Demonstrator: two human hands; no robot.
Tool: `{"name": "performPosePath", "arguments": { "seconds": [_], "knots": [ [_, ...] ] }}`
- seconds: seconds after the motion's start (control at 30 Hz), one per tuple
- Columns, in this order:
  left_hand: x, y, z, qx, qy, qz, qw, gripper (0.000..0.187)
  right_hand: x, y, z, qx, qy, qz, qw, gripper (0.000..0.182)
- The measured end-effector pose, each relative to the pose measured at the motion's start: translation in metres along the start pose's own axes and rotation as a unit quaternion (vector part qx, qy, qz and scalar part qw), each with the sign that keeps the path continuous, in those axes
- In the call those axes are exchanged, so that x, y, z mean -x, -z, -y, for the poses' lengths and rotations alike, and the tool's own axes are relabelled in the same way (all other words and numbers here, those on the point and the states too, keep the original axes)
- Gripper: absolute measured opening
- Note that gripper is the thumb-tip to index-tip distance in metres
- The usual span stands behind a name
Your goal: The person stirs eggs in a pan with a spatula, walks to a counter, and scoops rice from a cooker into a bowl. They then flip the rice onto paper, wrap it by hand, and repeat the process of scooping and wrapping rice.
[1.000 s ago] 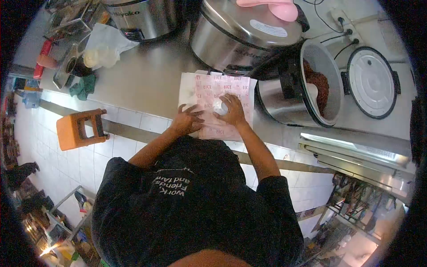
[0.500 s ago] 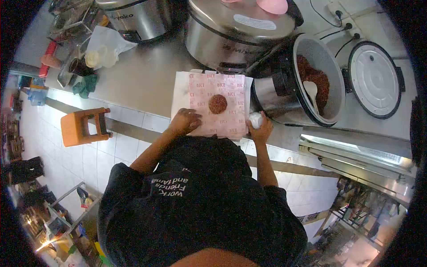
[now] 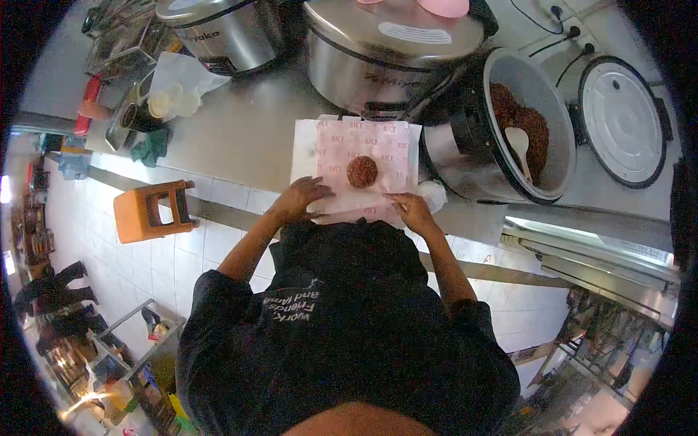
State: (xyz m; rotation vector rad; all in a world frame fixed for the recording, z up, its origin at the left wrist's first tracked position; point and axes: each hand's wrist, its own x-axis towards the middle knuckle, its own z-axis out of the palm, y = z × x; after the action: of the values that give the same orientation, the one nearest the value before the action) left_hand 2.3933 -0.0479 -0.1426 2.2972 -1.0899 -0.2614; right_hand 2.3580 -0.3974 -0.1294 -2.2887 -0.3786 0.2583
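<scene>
A sheet of pink printed wrapping paper (image 3: pixel 334 154) lies on a white stack at the counter edge, with a round mound of reddish-brown rice (image 3: pixel 362 171) on it. My left hand (image 3: pixel 302 198) is at the sheet's left side, fingers over its near corner and thumb low beside it. Across from it, my right hand (image 3: pixel 414 212) pinches the near right part of the sheet. Between both hands the near edge is raised in a fold. Just beyond the right hand sits a small white rounded object (image 3: pixel 433 193), perhaps a cup, partly hidden by that hand.
An open rice cooker (image 3: pixel 465 156) holds brown rice and a white paddle (image 3: pixel 518 149); its lid (image 3: pixel 623 123) hangs open at right. Closed cookers (image 3: pixel 392 54) stand behind. At left are a plastic bag (image 3: pixel 182 80), a green cloth (image 3: pixel 150 147) and an orange stool (image 3: pixel 149 211) on the floor.
My right hand has let go of the white rounded object and moved left onto the wrapping paper. The sheet's near edge has come up into a fold. The left hand stays at the left side.
</scene>
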Motion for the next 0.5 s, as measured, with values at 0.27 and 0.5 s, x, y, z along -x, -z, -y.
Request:
{"name": "performPosePath", "arguments": {
  "seconds": [0.27, 0.5],
  "knots": [
    [-0.058, -0.027, 0.018, 0.114, 0.407, -0.216, 0.880, 0.028, -0.053, -0.028, -0.047, -0.106, -0.208, -0.121, 0.965, 0.028],
    [-0.067, -0.025, -0.012, -0.116, 0.238, -0.346, 0.900, 0.033, -0.081, -0.011, -0.051, 0.206, -0.116, -0.209, 0.949, 0.031]
  ]
}}
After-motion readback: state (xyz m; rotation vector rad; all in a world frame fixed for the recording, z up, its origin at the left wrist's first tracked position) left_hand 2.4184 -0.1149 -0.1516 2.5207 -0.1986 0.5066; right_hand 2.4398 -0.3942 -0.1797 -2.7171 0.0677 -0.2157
